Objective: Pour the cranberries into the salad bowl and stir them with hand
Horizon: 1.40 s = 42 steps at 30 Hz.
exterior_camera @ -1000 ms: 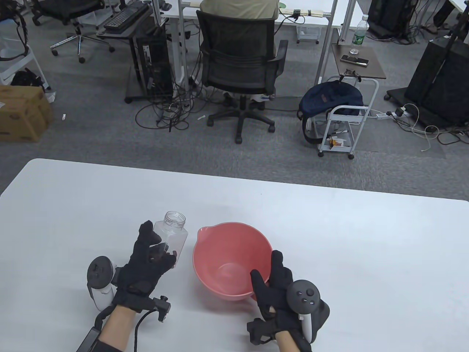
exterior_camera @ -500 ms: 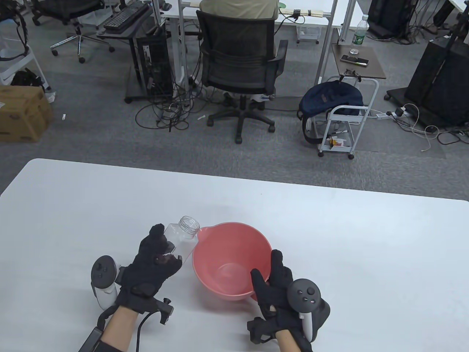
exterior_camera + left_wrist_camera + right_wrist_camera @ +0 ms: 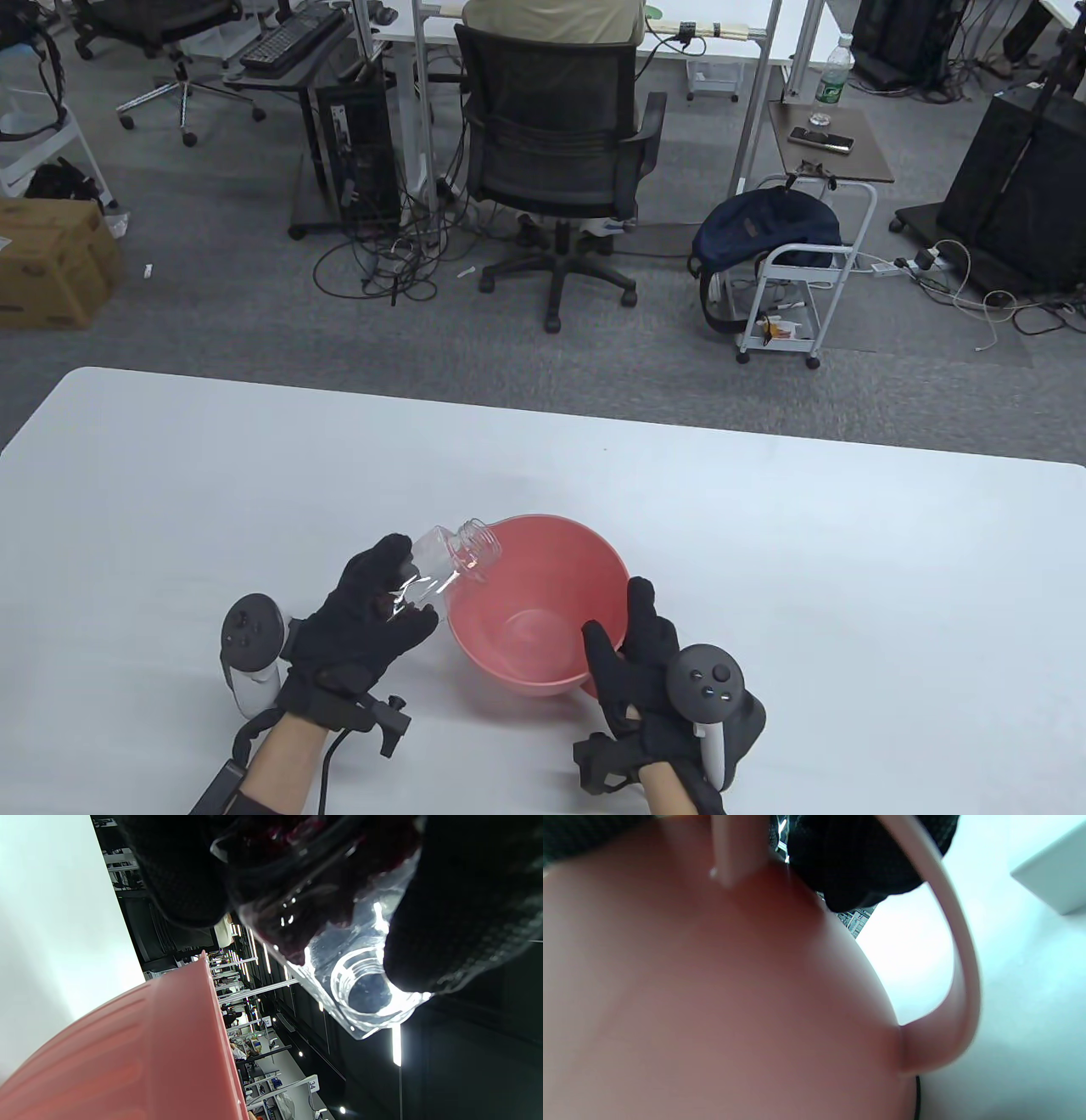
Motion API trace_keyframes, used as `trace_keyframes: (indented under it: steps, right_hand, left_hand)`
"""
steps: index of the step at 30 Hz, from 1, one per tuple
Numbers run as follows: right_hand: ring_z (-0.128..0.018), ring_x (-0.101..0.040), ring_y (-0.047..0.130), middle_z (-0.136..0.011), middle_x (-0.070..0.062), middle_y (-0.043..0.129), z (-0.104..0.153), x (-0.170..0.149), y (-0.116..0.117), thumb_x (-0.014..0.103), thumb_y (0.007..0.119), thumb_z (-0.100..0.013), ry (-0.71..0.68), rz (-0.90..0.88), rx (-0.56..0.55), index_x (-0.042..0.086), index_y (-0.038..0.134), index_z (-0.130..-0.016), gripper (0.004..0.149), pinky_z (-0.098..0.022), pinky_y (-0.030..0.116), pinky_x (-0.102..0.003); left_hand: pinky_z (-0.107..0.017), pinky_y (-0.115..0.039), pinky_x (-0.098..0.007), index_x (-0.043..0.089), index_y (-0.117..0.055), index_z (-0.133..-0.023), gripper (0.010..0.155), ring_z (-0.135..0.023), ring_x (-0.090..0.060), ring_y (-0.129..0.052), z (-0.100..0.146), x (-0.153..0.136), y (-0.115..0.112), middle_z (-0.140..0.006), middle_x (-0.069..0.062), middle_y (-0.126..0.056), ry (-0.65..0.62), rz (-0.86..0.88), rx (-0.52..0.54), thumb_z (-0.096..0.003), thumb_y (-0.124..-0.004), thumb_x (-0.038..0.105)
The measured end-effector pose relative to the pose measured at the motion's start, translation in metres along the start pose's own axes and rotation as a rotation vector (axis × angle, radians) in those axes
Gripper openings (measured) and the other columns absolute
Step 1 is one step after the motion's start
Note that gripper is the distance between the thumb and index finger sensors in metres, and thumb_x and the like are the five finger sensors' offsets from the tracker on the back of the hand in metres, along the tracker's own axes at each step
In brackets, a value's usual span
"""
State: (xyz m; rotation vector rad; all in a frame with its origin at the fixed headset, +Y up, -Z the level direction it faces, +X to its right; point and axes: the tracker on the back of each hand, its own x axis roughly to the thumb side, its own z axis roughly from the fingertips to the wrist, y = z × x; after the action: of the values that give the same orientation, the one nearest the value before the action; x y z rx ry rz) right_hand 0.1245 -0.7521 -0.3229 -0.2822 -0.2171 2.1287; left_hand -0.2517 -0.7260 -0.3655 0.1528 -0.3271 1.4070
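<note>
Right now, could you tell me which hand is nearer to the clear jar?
Left. The left hand grips the clear jar, tilting its mouth over the pink bowl. The right hand holds the bowl's near rim, on the far side from the jar.

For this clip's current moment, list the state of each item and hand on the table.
Clear plastic jar: uncapped, tilted, mouth over the bowl's rim.
Dark red cranberries: inside the jar, none visible in the bowl.
Pink plastic salad bowl: upright on the table, looks empty.
Left hand: grips the jar.
Right hand: holds the bowl at its near rim.
White table: bears the bowl.
</note>
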Motion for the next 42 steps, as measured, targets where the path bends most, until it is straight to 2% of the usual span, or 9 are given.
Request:
trace_keyframes:
  steps: [8,11,16,19,23,31,37,38,42]
  right_hand:
    - [-0.067,-0.023,0.087,-0.092,-0.006,0.076,0.0,0.0,0.0,0.072,0.079,-0.043,0.002,-0.005,0.0,0.035,0.05,-0.105,0.078,-0.047,0.084,-0.031]
    - [-0.067,-0.023,0.087,-0.092,-0.006,0.076,-0.001,-0.001,-0.001,0.072,0.079,-0.043,0.003,-0.008,0.002,0.035,0.05,-0.105,0.078,-0.047,0.084,-0.031]
    - [-0.067,-0.023,0.087,-0.092,-0.006,0.076,-0.001,-0.001,-0.001,0.072,0.079,-0.043,0.004,-0.011,0.003,0.036,0.05,-0.105,0.078,-0.047,0.084,-0.031]
    - [-0.067,-0.023,0.088,-0.092,-0.006,0.076,-0.001,-0.001,-0.001,0.071,0.079,-0.043,0.005,-0.014,0.004,0.036,0.05,-0.105,0.077,-0.047,0.084,-0.031]
    - [-0.067,-0.023,0.088,-0.092,-0.006,0.076,-0.001,-0.001,-0.001,0.071,0.079,-0.043,0.006,-0.017,0.006,0.036,0.05,-0.105,0.077,-0.047,0.084,-0.031]
    - [-0.067,-0.023,0.088,-0.092,-0.006,0.077,-0.001,-0.001,-0.001,0.071,0.079,-0.043,0.008,-0.021,0.007,0.036,0.05,-0.105,0.077,-0.047,0.084,-0.031]
    - [-0.067,-0.023,0.088,-0.092,-0.006,0.077,-0.001,-0.001,-0.001,0.071,0.079,-0.043,0.011,-0.024,0.006,0.037,0.05,-0.105,0.077,-0.047,0.084,-0.031]
    - [-0.067,-0.023,0.088,-0.092,-0.006,0.077,-0.001,-0.001,-0.001,0.071,0.079,-0.043,0.012,-0.025,0.006,0.037,0.05,-0.105,0.077,-0.047,0.084,-0.031]
    - [-0.067,-0.023,0.088,-0.092,-0.006,0.077,-0.001,-0.001,-0.001,0.071,0.079,-0.043,0.014,-0.028,0.01,0.037,0.051,-0.105,0.076,-0.047,0.084,-0.031]
  left_hand:
    - [-0.06,-0.091,-0.036,0.065,-0.063,-0.091,0.076,-0.099,-0.027,-0.077,-0.001,0.0,0.0,-0.114,0.013,-0.06,-0.002,-0.012,-0.006,-0.0338,-0.112,0.057]
    - [-0.06,-0.09,-0.033,0.064,-0.064,-0.092,0.075,-0.098,-0.027,-0.074,0.0,0.001,-0.001,-0.114,0.006,-0.053,-0.002,-0.033,0.003,-0.0342,-0.112,0.057]
    - [-0.06,-0.091,-0.032,0.063,-0.064,-0.094,0.077,-0.097,-0.026,-0.075,0.001,0.002,-0.003,-0.112,0.004,-0.053,-0.003,-0.045,0.003,-0.0336,-0.111,0.057]
    - [-0.06,-0.091,-0.03,0.06,-0.06,-0.097,0.081,-0.097,-0.026,-0.076,0.003,0.004,-0.006,-0.111,0.004,-0.055,-0.003,-0.093,0.024,-0.0336,-0.111,0.059]
    - [-0.059,-0.092,-0.028,0.05,-0.048,-0.106,0.097,-0.096,-0.024,-0.08,0.004,0.002,-0.007,-0.111,0.003,-0.059,0.009,-0.092,0.039,-0.0328,-0.11,0.061]
    - [-0.057,-0.094,-0.021,0.039,-0.038,-0.109,0.109,-0.094,-0.021,-0.089,0.005,0.002,-0.006,-0.11,0.005,-0.068,0.01,-0.112,0.066,-0.0305,-0.108,0.066]
    - [-0.057,-0.094,-0.017,0.039,-0.041,-0.108,0.105,-0.092,-0.018,-0.091,0.006,0.001,-0.008,-0.109,0.006,-0.07,0.002,-0.103,0.072,-0.0306,-0.104,0.071]
    - [-0.057,-0.093,-0.016,0.039,-0.041,-0.109,0.102,-0.093,-0.017,-0.09,0.006,0.001,-0.008,-0.11,0.007,-0.068,-0.003,-0.102,0.066,-0.033,-0.099,0.074]
    - [-0.06,-0.091,-0.019,0.043,-0.042,-0.11,0.097,-0.097,-0.018,-0.085,0.006,0.004,-0.009,-0.112,0.006,-0.061,-0.013,-0.119,0.06,-0.0355,-0.098,0.072]
